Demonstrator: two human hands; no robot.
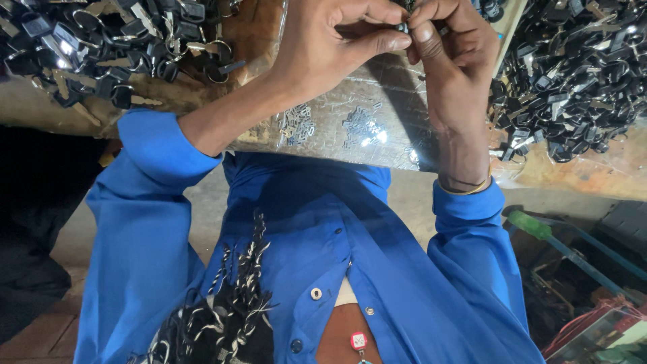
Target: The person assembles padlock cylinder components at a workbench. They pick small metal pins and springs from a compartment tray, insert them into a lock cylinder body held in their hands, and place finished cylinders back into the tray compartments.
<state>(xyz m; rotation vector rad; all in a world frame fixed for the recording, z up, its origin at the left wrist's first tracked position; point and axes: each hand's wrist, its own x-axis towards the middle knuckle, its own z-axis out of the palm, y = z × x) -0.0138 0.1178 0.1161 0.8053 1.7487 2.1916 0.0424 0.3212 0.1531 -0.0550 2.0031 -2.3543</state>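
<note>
My left hand (330, 44) and my right hand (455, 64) meet at the top of the view, over a shiny metal-covered surface (397, 94). Both pinch one small dark metal piece (402, 28) between thumb and fingertips. The fingers hide most of it, so I cannot tell its exact shape. Blue sleeves cover both my arms, and a thin bangle (465, 189) sits on my right wrist. Several small loose metal bits (360, 128) lie on the shiny surface below my hands.
A heap of black-headed keys (101, 47) fills the table at the upper left, and a larger heap (573, 74) at the right. A green-handled tool (532, 226) and clutter lie low at the right. My blue shirt fills the bottom.
</note>
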